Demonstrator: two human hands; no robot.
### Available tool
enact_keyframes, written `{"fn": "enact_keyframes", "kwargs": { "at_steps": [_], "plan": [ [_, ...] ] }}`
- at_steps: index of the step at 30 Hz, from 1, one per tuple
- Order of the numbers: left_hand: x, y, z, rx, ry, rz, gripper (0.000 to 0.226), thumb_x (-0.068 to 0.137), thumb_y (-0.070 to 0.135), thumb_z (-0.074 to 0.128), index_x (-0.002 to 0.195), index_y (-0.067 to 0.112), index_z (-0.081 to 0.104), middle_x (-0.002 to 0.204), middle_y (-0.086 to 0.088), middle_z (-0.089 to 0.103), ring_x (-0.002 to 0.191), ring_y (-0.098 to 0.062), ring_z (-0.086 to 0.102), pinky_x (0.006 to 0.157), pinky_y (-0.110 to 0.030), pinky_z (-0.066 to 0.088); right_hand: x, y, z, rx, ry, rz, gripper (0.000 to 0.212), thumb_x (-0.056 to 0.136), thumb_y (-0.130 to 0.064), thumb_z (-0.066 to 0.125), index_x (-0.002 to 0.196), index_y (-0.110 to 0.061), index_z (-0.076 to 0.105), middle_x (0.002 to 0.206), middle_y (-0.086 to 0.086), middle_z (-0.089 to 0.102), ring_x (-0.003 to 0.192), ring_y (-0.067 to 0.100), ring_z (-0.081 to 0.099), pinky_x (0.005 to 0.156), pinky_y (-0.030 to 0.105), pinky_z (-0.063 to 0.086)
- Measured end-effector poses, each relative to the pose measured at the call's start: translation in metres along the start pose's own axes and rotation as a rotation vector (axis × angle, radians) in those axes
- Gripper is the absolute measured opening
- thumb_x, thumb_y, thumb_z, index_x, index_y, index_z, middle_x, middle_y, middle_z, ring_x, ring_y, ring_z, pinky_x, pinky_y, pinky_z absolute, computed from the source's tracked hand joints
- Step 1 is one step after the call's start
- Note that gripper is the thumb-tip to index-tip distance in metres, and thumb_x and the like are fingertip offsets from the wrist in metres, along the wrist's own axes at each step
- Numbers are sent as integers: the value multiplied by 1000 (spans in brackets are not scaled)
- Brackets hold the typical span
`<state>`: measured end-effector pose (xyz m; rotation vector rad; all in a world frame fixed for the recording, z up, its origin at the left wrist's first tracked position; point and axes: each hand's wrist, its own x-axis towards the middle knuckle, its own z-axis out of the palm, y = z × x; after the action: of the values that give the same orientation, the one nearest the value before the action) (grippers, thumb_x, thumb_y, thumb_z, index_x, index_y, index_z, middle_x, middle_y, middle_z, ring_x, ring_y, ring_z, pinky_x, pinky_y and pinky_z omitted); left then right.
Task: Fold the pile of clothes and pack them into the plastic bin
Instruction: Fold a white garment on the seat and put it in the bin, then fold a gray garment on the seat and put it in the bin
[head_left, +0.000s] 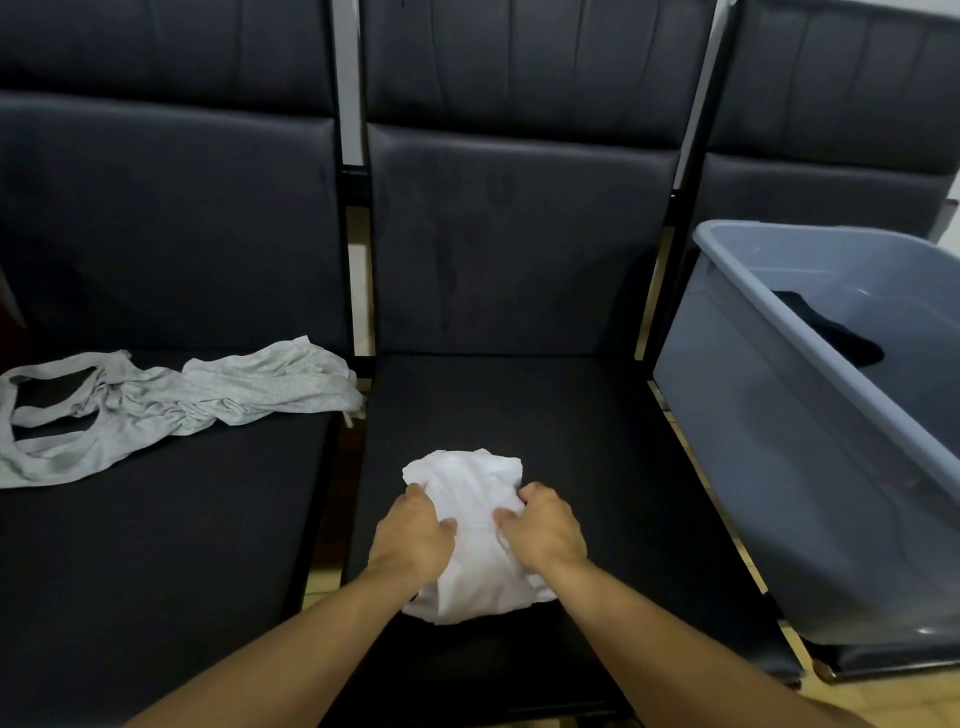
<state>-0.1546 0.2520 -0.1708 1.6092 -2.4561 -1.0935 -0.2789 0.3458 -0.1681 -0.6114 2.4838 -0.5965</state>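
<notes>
A white garment (470, 499), bunched into a small bundle, lies on the middle black seat (597, 447). My left hand (415, 535) grips its left side with curled fingers. On its right side my right hand (543, 530) grips it the same way. A grey tank top (171, 405) sprawls unfolded on the left seat. The grey plastic bin (769, 415) stands on the right seat, with a dark garment (831, 338) lying inside it.
Three black padded chairs stand side by side with narrow gaps between them. The chair backs (514, 239) rise behind the seats. Tan floor (883, 696) shows at the lower right.
</notes>
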Motion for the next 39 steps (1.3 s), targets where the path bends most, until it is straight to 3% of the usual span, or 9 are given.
{"fn": "enact_keyframes", "kwargs": {
  "at_steps": [7, 11, 16, 21, 26, 30, 32, 35, 39],
  "plan": [
    [-19, 52, -51, -295, 101, 313, 30, 92, 33, 69, 119, 26, 58, 99, 16, 60, 88, -2, 58, 67, -17, 42, -21, -22, -75, 35, 189, -288, 26, 97, -36, 58, 121, -26, 60, 115, -2, 61, 101, 22, 63, 83, 36, 52],
    [-48, 145, -88, -456, 152, 528, 10, 93, 34, 68, 92, 37, 58, 92, 8, 68, 88, -8, 65, 77, -33, 56, -36, -36, -180, 96, 422, -393, 24, 95, -39, 61, 117, -27, 63, 109, -2, 65, 97, 22, 66, 84, 39, 55],
    [-91, 285, -94, -539, 148, 740, 14, 93, 32, 63, 106, 28, 61, 97, 7, 67, 90, -14, 66, 78, -40, 58, -58, -4, -328, 50, 665, -387, 34, 93, -41, 66, 122, -23, 64, 119, 1, 68, 110, 27, 62, 88, 37, 48],
    [-120, 412, -40, -339, 43, 772, 47, 87, 29, 54, 132, 16, 53, 125, -7, 59, 116, -31, 56, 91, -42, 51, -65, 71, -432, -43, 759, -206, 21, 90, -34, 67, 102, -16, 67, 98, 6, 66, 94, 32, 61, 79, 38, 47],
    [-145, 460, 23, -20, -47, 674, 39, 95, 20, 54, 130, 3, 54, 132, -20, 55, 109, -32, 56, 72, -32, 42, -48, 144, -446, -104, 695, -33, 35, 94, -36, 66, 120, -13, 66, 111, 13, 67, 96, 34, 61, 86, 41, 48],
    [-149, 448, 46, 320, -143, 591, 35, 95, 17, 52, 127, 3, 55, 132, -20, 53, 115, -36, 57, 83, -37, 48, -25, 182, -420, -94, 544, 62, 27, 88, -40, 70, 97, -14, 66, 88, 7, 65, 82, 31, 63, 73, 36, 50],
    [-151, 440, 52, 418, -113, 602, 13, 93, 17, 54, 101, 6, 56, 123, -17, 56, 98, -31, 56, 74, -34, 47, -18, 191, -406, -117, 453, 115, 30, 86, -41, 73, 88, -12, 66, 81, 8, 66, 76, 30, 64, 70, 37, 54],
    [-146, 433, 48, 338, -4, 700, 27, 90, 17, 60, 71, 12, 41, 103, -14, 57, 83, -29, 51, 60, -32, 39, -19, 189, -396, -98, 427, 129, 29, 88, -40, 72, 89, -11, 71, 82, 11, 69, 75, 30, 65, 69, 39, 57],
    [-153, 414, 24, -108, 141, 774, 33, 94, 17, 51, 62, 16, 42, 60, -1, 47, 59, -23, 48, 45, -29, 31, -42, 158, -395, 25, 572, -48, 23, 92, -33, 68, 86, -13, 77, 86, 11, 74, 79, 30, 68, 77, 44, 60]
  ]
}}
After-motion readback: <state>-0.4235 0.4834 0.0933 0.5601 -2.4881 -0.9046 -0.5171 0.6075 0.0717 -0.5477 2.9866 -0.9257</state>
